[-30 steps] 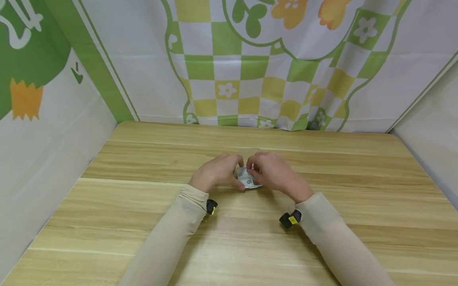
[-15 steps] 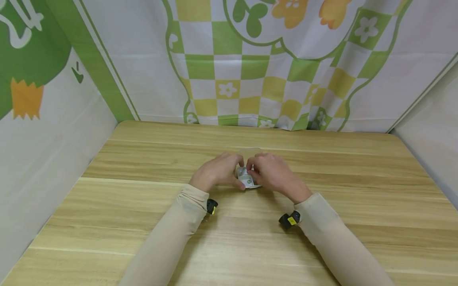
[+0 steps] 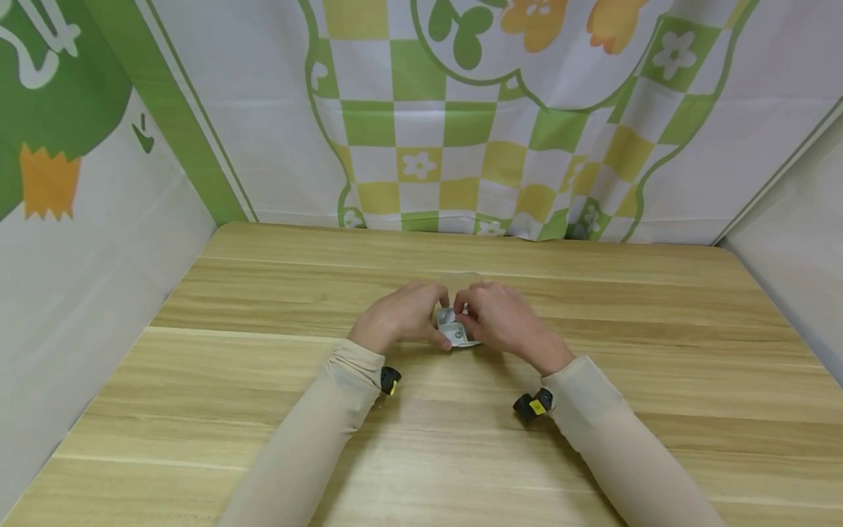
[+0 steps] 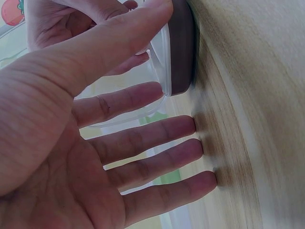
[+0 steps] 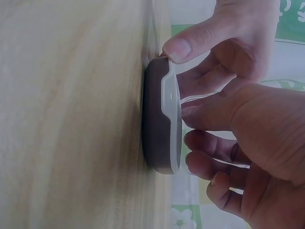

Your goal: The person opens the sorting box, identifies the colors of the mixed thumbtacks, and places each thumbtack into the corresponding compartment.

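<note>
A small pill box (image 3: 451, 329) with a white compartmented tray sits on the table; the right wrist view shows its brown base (image 5: 157, 124). Its clear lid (image 3: 461, 279) stands raised at the back. A small round greenish piece (image 3: 459, 334) lies in a front compartment. My left hand (image 3: 403, 315) holds the box between thumb and index finger, while its other fingers (image 4: 162, 133) stretch out beside it. Curled over the right part of the tray, my right hand (image 3: 503, 315) has thumb and fingertips at a compartment. Whether anything is between them is hidden.
The wooden table (image 3: 421, 454) spreads around the box on all sides. A patterned curtain (image 3: 461, 146) hangs along its back edge, with fabric walls left and right. Small black wrist cameras (image 3: 532, 405) sit at both cuffs.
</note>
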A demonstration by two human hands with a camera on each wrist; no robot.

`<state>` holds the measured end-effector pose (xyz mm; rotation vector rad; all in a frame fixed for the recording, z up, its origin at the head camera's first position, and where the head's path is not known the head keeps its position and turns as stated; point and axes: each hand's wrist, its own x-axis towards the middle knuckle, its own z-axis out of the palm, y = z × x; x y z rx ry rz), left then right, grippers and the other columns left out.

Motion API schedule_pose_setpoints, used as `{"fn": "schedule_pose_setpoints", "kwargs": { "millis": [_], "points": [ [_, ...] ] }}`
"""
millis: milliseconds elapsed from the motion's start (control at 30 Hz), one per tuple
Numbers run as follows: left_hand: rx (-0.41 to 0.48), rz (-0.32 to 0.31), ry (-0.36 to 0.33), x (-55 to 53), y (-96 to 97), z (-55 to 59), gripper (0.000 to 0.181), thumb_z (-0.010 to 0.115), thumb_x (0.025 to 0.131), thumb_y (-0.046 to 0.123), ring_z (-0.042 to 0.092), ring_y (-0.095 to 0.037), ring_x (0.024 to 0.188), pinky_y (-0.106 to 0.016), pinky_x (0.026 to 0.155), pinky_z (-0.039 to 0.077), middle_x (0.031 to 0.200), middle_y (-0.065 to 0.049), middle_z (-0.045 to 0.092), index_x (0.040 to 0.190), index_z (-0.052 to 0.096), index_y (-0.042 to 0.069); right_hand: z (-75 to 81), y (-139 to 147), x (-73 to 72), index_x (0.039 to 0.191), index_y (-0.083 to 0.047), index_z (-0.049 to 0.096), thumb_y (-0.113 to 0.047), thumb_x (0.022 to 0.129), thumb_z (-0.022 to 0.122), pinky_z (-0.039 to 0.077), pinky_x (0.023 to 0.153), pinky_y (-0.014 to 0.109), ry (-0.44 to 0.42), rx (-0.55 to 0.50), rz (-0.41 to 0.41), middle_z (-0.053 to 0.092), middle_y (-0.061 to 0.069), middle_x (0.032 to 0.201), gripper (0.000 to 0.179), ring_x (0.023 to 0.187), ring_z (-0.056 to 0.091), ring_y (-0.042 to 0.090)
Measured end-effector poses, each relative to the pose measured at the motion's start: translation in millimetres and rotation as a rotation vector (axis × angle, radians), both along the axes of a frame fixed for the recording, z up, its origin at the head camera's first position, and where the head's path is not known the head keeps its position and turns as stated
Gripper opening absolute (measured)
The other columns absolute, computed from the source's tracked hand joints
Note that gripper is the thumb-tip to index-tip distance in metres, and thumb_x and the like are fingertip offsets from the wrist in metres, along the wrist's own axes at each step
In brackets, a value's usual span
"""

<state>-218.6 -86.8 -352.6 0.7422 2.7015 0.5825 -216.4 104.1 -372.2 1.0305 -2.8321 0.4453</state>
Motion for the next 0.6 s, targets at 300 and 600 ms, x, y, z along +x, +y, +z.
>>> {"fn": "schedule_pose_setpoints", "kwargs": {
  "millis": [300,600],
  "points": [
    [0.002,0.011,-0.001,1.0,0.2,0.1,0.063,0.093,0.074,0.03,0.059,-0.021,0.09,-0.037,0.08,0.05,0.103,-0.006,0.066,0.122,0.065,0.001,1.9,1.8,-1.0,0.097,-0.009,0.074,-0.014,0.093,0.073,0.048,0.062,0.032,-0.044,0.002,-0.025,0.065,0.0,0.083,0.007,0.071,0.058,0.014],
    [-0.016,0.019,0.0,0.7,0.6,-0.5,0.062,0.093,0.074,0.03,0.059,-0.021,0.093,-0.038,0.083,0.05,0.104,-0.007,0.066,0.122,0.065,0.002,8.7,5.3,-1.6,0.099,-0.009,0.073,-0.015,0.094,0.071,0.047,0.061,0.032,-0.085,0.009,-0.046,0.064,-0.001,0.081,0.008,0.069,0.057,0.014]
  ]
}}
